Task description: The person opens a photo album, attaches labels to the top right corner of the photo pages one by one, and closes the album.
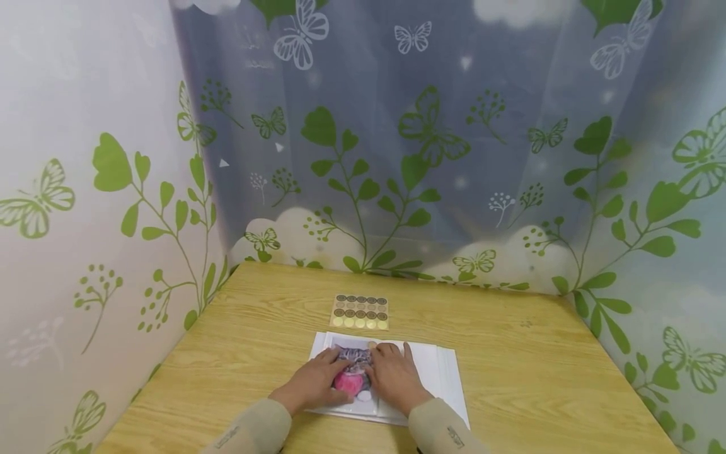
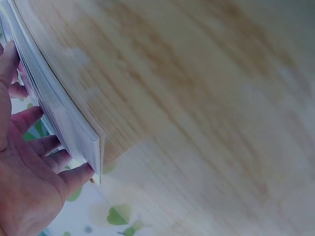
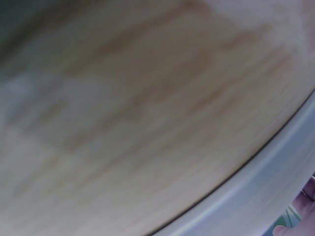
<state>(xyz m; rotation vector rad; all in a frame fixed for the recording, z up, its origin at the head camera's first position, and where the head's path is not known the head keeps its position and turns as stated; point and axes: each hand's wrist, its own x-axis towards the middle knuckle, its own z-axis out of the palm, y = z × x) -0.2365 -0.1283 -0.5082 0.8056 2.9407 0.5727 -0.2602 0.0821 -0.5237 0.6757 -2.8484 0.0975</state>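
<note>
An open book with white pages [image 1: 425, 369] lies on the table, its stacked page edges [image 2: 59, 108] visible in the left wrist view. On its left page is a picture of a grey striped cat [image 1: 354, 355] with a pink patch below the face. My left hand [image 1: 314, 381] rests on the picture's left side, fingers extended. Across from it, my right hand [image 1: 397, 376] presses the right side with its fingers, partly covering the picture. A small beige round spot [image 1: 372, 345] shows at the picture's top edge, and a whitish one [image 1: 364, 396] near the bottom.
Behind the book lies a sheet of round stickers [image 1: 360, 311] in rows, brown and gold. The wood-grain table [image 1: 510, 353] meets curtains [image 1: 363, 157] with green leaves and butterflies at the back and both sides.
</note>
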